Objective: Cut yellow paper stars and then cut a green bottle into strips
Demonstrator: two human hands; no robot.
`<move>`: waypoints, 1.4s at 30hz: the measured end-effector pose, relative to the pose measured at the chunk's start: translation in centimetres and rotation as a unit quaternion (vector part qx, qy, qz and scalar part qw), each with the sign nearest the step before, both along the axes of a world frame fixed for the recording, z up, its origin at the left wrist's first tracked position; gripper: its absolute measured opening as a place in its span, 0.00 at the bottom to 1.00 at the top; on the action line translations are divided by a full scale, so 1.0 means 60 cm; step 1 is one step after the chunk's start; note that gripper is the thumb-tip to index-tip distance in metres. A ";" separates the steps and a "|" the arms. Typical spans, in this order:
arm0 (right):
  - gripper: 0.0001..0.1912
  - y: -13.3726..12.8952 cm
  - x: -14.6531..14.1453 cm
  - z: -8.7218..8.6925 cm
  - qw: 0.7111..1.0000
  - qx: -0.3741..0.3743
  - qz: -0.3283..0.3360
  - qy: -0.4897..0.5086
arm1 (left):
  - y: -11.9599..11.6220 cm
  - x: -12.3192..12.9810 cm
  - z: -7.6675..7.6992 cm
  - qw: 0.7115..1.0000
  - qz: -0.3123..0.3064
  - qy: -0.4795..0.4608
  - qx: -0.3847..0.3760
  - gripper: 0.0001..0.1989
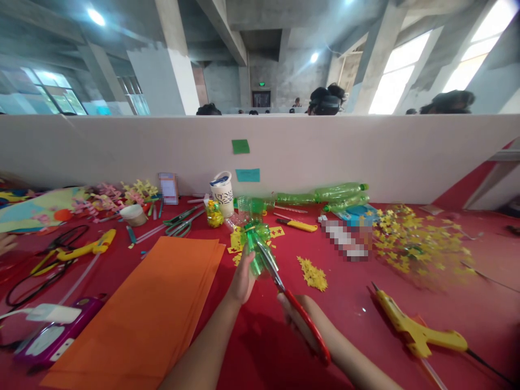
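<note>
My left hand (pixel 244 279) is closed around a green plastic bottle piece (pixel 257 260), whose neck points away from me. In my right hand (pixel 298 314) is a pair of scissors (pixel 300 314) with red handles. Their metal blades reach up and left and lie against the green plastic; I cannot tell how far apart the blades are. Yellow card scraps with star cut-outs (pixel 277 232) lie just behind the bottle piece. A small pile of yellow stars (pixel 312 273) rests to the right of it.
Orange sheets (pixel 138 303) lie at left, near a yellow glue gun (pixel 87 249) and a purple power strip (pixel 60 330). Another glue gun (pixel 418 322) is at right. Green bottles (pixel 339 192), a yellow utility knife (pixel 298 224) and a white cup (pixel 222 194) stand or lie farther back before a white partition (pixel 325 157).
</note>
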State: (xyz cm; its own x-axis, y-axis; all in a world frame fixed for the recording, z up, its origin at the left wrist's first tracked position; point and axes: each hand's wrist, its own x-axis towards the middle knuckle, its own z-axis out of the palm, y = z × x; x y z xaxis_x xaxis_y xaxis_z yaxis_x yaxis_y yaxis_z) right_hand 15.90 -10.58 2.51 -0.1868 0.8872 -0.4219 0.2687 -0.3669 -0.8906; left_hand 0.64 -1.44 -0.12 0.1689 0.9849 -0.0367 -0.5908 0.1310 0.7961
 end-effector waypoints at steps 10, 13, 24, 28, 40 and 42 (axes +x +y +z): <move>0.30 -0.003 0.003 0.014 1.000 0.013 -0.009 0.024 | -0.014 0.017 -0.003 0.999 -0.024 0.029 0.021 0.26; 0.29 -0.002 0.000 0.010 1.000 -0.002 -0.018 0.016 | -0.018 0.020 0.006 0.999 -0.025 0.012 0.018 0.25; 0.29 0.004 0.002 -0.002 0.999 0.023 -0.017 0.043 | -0.014 0.014 -0.003 1.000 -0.014 0.017 -0.002 0.27; 0.30 0.006 0.002 0.000 0.999 0.005 -0.025 0.040 | -0.015 0.017 -0.006 0.999 -0.026 0.022 0.013 0.27; 0.29 0.010 0.000 -0.006 0.998 0.038 -0.033 0.022 | -0.011 0.019 -0.019 1.000 -0.021 -0.001 -0.003 0.29; 0.30 0.013 0.000 -0.010 0.999 0.022 -0.025 0.032 | -0.009 0.019 -0.022 1.000 -0.023 -0.002 -0.006 0.28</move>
State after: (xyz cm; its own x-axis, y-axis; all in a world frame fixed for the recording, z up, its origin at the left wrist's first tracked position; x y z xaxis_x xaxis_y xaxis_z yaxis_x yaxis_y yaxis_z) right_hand 15.87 -9.80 1.94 -0.1670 0.9138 -0.3702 0.1925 -0.3381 -0.9212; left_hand 1.75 -1.95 -1.46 0.2132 0.9758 -0.0481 -0.5865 0.1672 0.7925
